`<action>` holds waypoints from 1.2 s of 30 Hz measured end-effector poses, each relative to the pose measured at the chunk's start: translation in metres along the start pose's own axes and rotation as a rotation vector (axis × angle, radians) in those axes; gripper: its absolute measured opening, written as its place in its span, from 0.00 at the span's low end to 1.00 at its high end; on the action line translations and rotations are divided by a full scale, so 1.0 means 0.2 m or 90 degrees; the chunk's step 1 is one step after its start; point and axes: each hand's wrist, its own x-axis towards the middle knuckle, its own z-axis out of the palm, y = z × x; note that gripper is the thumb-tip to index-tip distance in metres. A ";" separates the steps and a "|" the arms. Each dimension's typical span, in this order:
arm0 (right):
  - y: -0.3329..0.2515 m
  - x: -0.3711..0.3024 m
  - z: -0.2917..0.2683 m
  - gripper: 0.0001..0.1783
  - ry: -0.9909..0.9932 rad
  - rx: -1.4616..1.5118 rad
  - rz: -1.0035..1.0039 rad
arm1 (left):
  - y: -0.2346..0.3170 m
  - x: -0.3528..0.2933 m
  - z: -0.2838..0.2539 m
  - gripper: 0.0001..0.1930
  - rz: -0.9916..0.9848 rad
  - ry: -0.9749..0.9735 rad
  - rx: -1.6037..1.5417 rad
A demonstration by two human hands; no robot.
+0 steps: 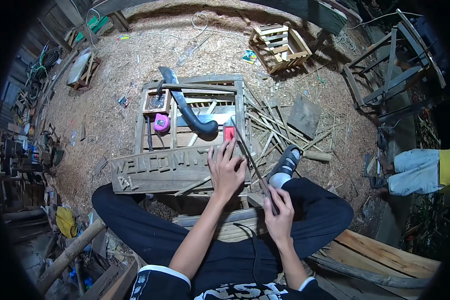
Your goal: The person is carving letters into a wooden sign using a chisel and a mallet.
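My left hand (227,170) is over the right end of a wooden board (150,182) with raised letters made of small stick pieces. Its fingers are spread, and the fingertips reach the lower edge of a small red object (229,133). My right hand (279,212) is closed round the near end of a long, thin dark tool (255,172), whose kind I cannot make out. That tool slants up and left, its far end beside the red object. Beyond my hands, a machete (187,107) with a black handle lies across a slatted wooden frame (239,92).
On the frame are a pink tape measure (161,123), a small wooden box (156,101) and a dark rod (149,134). Loose sticks (270,122) and a flat plank piece (304,116) lie right of it. A slatted crate (280,48) stands farther back on shavings.
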 end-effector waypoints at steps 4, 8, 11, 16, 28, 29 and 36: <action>0.07 -0.07 -0.07 0.19 0.007 0.015 0.032 | 0.02 0.02 0.00 0.08 0.008 0.003 -0.003; -0.05 0.09 0.05 0.19 -0.002 0.003 0.012 | 0.01 0.01 0.00 0.07 0.012 0.007 0.004; 0.02 -0.02 -0.04 0.19 0.000 0.001 0.010 | 0.01 0.00 0.02 0.07 0.020 0.014 0.004; 0.01 -0.03 -0.03 0.19 0.006 0.006 0.050 | -0.01 0.01 0.02 0.08 0.006 0.019 0.001; 0.00 -0.01 -0.06 0.19 0.013 -0.002 0.024 | 0.01 0.02 0.01 0.07 0.014 0.018 -0.002; -0.01 0.00 -0.06 0.19 0.013 -0.003 0.018 | 0.01 0.03 0.01 0.07 0.018 0.020 0.000; 0.01 -0.05 -0.08 0.19 0.006 0.010 0.038 | 0.01 0.01 0.01 0.08 0.014 0.008 0.013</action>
